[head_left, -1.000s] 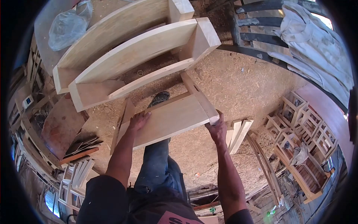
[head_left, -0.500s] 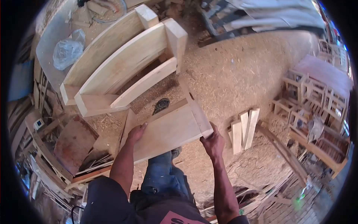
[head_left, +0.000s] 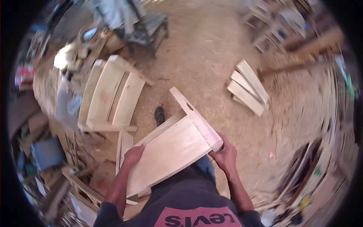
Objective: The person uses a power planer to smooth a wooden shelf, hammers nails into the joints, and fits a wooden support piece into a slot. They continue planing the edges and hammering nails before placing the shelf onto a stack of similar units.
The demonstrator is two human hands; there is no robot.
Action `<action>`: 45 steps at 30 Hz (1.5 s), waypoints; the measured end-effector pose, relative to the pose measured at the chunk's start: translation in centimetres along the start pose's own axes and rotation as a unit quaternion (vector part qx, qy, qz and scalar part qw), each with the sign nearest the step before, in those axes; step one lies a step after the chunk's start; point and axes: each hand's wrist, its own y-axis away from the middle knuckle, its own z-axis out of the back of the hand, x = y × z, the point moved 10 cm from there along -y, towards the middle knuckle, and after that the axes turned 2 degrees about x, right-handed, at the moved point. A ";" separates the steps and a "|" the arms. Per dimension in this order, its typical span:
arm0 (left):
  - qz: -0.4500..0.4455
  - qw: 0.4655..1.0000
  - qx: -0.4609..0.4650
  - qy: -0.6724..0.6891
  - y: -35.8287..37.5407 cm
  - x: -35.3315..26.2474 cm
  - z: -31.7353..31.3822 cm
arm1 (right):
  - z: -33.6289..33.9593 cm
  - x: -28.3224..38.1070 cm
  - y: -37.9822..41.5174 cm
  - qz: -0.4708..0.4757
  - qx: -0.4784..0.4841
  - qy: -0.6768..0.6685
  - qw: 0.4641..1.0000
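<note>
Between my hands is a pale wooden furniture frame (head_left: 172, 149), a wide flat board joined to a post (head_left: 200, 126) at its right end. The post has a dark slot near its far part. My left hand (head_left: 134, 155) grips the board toward its left end, thumb on top. At the near right corner, my right hand (head_left: 226, 154) is wrapped round the post's end, its fingertips partly hidden beneath. The frame is tilted in front of my body, and a second post (head_left: 124, 145) shows past my left hand.
More curved wooden frames (head_left: 109, 94) stand on the floor at the left. Several loose boards (head_left: 248, 89) lie to the right on the sawdust-strewn floor (head_left: 196, 68). A cluttered dark bench (head_left: 149, 32) stands at the back. Timber scraps line both sides.
My body and view have turned to the right. The held frame has come closer to me, still in both hands. The standing frames now appear farther away at the left.
</note>
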 end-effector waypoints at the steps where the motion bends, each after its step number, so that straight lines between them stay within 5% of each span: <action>1: -0.004 1.000 0.012 -0.027 1.6 -1.4 -0.7 | 2.1 -2.7 2.4 -0.011 -0.021 -0.028 0.999; 10: -0.125 0.961 -0.001 -0.248 10.2 -18.7 -11.2 | 16.6 -24.0 21.4 -0.168 -0.146 -0.108 0.969; 13: -0.184 0.921 0.041 -0.340 3.2 -21.7 -12.7 | 17.4 -29.1 26.6 -0.221 -0.209 -0.147 0.941; 17: -0.168 0.903 0.036 -0.394 12.5 -33.2 -19.1 | 18.4 -34.6 33.2 -0.272 -0.265 -0.201 0.903; 20: -0.168 0.888 0.036 -0.427 11.8 -40.2 -24.2 | 20.3 -38.5 35.6 -0.319 -0.280 -0.211 0.880; 24: -0.352 0.812 0.043 -0.463 8.0 -52.5 -33.1 | 24.7 -44.7 38.3 -0.374 -0.331 -0.229 0.836; 28: -0.251 0.816 0.208 -0.478 12.6 -61.7 -43.2 | 28.6 -48.8 42.1 -0.400 -0.391 -0.247 0.791; 31: -0.291 0.709 0.015 -0.642 17.2 -70.6 -49.7 | 28.9 -52.8 46.6 -0.440 -0.444 -0.297 0.722; 34: -0.320 0.656 0.030 -0.682 23.0 -76.8 -59.4 | 30.3 -57.3 51.2 -0.466 -0.488 -0.342 0.654; 40: -0.396 0.566 0.082 -0.719 31.6 -83.4 -80.6 | 32.7 -70.2 59.2 -0.499 -0.554 -0.347 0.569; 45: -0.402 0.517 0.103 -0.749 39.5 -85.3 -95.0 | 39.6 -77.2 67.5 -0.548 -0.544 -0.311 0.554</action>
